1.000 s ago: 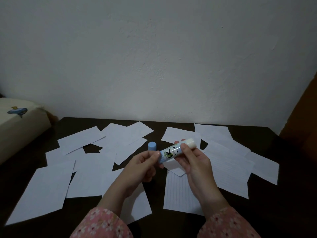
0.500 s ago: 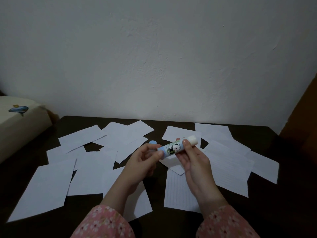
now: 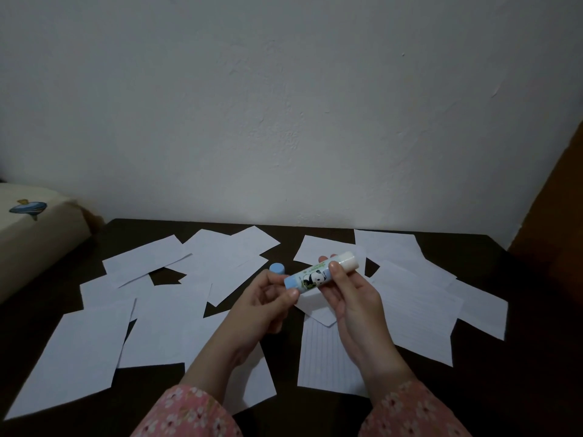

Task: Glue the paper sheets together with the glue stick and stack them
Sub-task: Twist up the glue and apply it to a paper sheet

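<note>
An uncapped glue stick (image 3: 317, 274) with a panda label and a white glue tip is held above the table, tip pointing up and to the right. My right hand (image 3: 350, 298) grips its barrel between thumb and fingers. My left hand (image 3: 268, 301) pinches its blue base end. Its blue cap (image 3: 277, 268) stands on the table just behind my left hand. Several white paper sheets (image 3: 164, 323) lie scattered over the dark table (image 3: 520, 373), and a lined sheet (image 3: 325, 354) lies under my hands.
A white wall rises behind the table's far edge. A cream cushion (image 3: 34, 234) with a blue whale print sits off the table's left side. A brown wooden surface (image 3: 555, 209) stands at the far right. More sheets (image 3: 419, 313) cover the right half.
Both hands keep the glue stick almost in place. The white glue tip now sticks out further. The blue cap has stayed on the table.
</note>
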`<move>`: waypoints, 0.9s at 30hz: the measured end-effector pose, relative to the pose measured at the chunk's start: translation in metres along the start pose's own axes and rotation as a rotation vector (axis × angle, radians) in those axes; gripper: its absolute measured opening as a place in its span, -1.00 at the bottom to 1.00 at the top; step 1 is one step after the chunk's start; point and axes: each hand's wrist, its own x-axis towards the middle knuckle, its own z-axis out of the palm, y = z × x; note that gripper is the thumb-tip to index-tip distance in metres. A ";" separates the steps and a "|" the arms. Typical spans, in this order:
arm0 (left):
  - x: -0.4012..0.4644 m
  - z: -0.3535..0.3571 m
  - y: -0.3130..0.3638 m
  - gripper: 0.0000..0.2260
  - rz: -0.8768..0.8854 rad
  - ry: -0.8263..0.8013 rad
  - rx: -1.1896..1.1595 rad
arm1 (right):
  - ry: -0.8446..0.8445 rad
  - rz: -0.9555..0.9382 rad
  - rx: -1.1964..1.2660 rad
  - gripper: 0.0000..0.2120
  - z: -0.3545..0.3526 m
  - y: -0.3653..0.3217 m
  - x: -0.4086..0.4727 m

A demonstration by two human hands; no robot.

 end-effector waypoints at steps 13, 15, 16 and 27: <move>0.004 0.000 -0.001 -0.76 -0.032 0.055 -0.071 | -0.032 -0.025 -0.048 -0.64 -0.003 0.000 -0.001; 0.005 0.001 -0.003 -0.78 -0.027 0.090 -0.045 | -0.029 -0.023 -0.059 -0.61 -0.002 0.000 -0.001; 0.005 0.001 -0.003 -0.77 -0.037 0.092 -0.047 | -0.027 -0.021 -0.063 -0.61 -0.002 0.000 -0.001; 0.004 0.001 0.001 -0.62 -0.142 0.006 -0.091 | -0.014 -0.009 -0.030 -0.66 -0.006 -0.002 0.000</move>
